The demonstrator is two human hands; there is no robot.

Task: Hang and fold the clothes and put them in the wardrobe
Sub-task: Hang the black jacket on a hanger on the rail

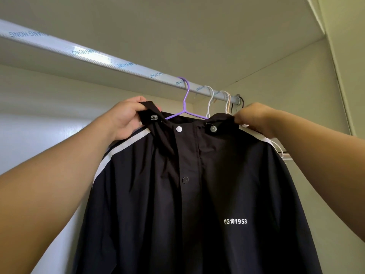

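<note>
Black jacket [197,194]: hangs on purple hanger [186,103], hooked over wardrobe rail [98,56]. Left hand [126,117]: arm raised, fingers pinching the collar's left end. Right hand [254,117]: arm raised, fingers gripping the collar's right end. White hangers [210,101]: on rail, right of purple one.

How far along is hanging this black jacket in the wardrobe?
Done: the black jacket is on the purple hanger, hooked over the rail. In hand: the left hand and right hand grip the collar ends. Left: letting go; other clothes aren't in view.
</note>
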